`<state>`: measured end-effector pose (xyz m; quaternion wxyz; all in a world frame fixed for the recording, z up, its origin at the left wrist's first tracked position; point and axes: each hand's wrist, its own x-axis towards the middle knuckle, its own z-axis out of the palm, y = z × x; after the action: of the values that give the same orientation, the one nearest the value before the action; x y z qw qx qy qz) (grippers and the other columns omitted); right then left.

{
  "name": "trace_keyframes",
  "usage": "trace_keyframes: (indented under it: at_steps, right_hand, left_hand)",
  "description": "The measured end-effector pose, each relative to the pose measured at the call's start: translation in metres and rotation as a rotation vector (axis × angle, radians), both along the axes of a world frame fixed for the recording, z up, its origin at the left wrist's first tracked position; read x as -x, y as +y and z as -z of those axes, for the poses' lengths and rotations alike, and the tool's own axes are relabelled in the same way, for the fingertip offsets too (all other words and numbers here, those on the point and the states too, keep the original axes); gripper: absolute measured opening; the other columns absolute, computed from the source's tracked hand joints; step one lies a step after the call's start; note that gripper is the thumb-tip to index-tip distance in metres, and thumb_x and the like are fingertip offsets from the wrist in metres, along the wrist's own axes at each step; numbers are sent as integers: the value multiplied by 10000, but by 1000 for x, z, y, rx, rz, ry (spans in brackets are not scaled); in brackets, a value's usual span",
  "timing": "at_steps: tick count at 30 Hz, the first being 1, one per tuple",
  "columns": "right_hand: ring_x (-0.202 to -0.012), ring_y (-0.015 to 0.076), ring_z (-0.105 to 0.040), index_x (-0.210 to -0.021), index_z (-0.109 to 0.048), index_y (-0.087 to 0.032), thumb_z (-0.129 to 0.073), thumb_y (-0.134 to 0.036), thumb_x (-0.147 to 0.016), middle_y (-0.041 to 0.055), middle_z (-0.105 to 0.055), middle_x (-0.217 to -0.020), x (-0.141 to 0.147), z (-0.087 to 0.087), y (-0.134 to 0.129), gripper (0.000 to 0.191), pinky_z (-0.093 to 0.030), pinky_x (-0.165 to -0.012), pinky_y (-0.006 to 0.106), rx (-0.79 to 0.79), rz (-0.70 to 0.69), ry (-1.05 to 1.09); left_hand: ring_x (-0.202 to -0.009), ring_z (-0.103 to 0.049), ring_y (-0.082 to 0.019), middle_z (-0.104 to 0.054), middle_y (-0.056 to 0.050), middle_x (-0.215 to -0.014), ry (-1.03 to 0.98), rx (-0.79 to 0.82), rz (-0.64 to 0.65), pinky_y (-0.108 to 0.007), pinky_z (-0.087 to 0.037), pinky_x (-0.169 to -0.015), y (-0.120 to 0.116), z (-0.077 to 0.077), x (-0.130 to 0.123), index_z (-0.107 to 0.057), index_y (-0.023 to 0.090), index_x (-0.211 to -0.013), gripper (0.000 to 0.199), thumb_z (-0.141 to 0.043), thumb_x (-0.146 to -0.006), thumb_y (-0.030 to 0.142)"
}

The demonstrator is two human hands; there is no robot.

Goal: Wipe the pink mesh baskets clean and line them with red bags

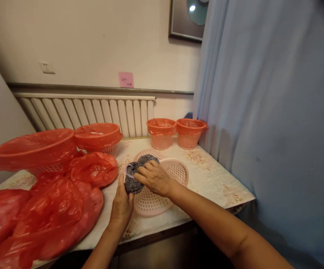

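Both hands hold a dark grey, speckled, soft fabric bundle point(135, 183) over the middle of the table; a thin lilac loop shows at its left end. My left hand point(122, 209) grips the bundle's near left side, thumb pointing up. From the right, my right hand point(157, 178) presses curled fingers onto its top, close to the loop. Exactly what kind of textile it is I cannot make out. Just beneath and beside the hands are pale pink perforated plastic baskets point(150, 207), partly hidden by the hands and the bundle.
Red plastic bags point(52, 209) cover the table's left side. Behind them stand two bag-lined baskets point(35, 144), with two smaller lined baskets point(162, 140) at the back right. A blue curtain point(271, 112) hangs along the right, and a radiator point(94, 112) lines the wall.
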<state>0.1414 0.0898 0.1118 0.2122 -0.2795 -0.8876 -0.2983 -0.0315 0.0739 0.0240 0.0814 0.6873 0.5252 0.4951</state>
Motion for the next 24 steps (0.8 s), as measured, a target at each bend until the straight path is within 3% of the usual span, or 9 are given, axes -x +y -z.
trace_keyframes:
  at_steps: [4,8,13,16,19,22,24]
  right_hand:
    - [-872,217,-426,-1137,-534,-206,-386,-198,-938,67,-560,-953,-30,-2,9,248,-332,-774,372,5,84,89]
    - [-898,229,-441,-1150,-535,-177,-469,-192,-887,100,-560,-1005,-69,16,22,271,-363,-787,364,63,213,324]
    - [-878,218,-468,-1017,-549,-170,-442,-198,-865,72,-543,-924,-110,72,32,188,-404,-798,356,128,301,757]
    - [-853,221,-488,-972,-524,-158,-389,-202,-866,75,-535,-894,-121,110,33,178,-424,-756,354,91,404,917]
    - [-824,219,-520,-980,-513,-145,-381,-219,-854,78,-550,-879,-121,144,31,197,-435,-715,340,61,503,1057]
    - [-805,220,-552,-1022,-505,-129,-388,-243,-846,86,-581,-882,-115,167,25,240,-443,-677,325,60,549,1135]
    - [-784,216,-564,-1034,-503,-129,-387,-247,-846,81,-594,-872,-110,172,21,250,-445,-656,314,70,547,1155]
  left_hand:
    - [-868,-624,-237,-580,-89,-973,39,17,-7,-405,-531,-781,4,6,0,-151,175,-1466,698,-487,-858,243]
    - [-803,-592,-216,-542,-44,-872,121,-43,-10,-376,-520,-752,2,12,8,-314,179,-1391,529,-446,-887,268]
    - [-855,-606,-231,-578,-79,-934,224,-46,5,-363,-514,-758,-5,20,17,-515,167,-1129,273,-375,-924,281]
    - [-828,-619,-235,-594,-70,-890,252,-18,6,-361,-513,-742,-6,23,18,-535,186,-981,210,-361,-930,290]
    - [-806,-625,-236,-607,-70,-879,252,-9,-3,-360,-510,-725,-7,25,18,-522,192,-957,191,-363,-926,293]
    - [-797,-626,-234,-613,-66,-873,231,-7,-27,-349,-503,-705,-8,28,22,-513,199,-949,179,-368,-921,301]
    - [-784,-623,-229,-613,-60,-863,216,9,-42,-339,-493,-693,-10,31,27,-508,202,-933,167,-375,-917,303]
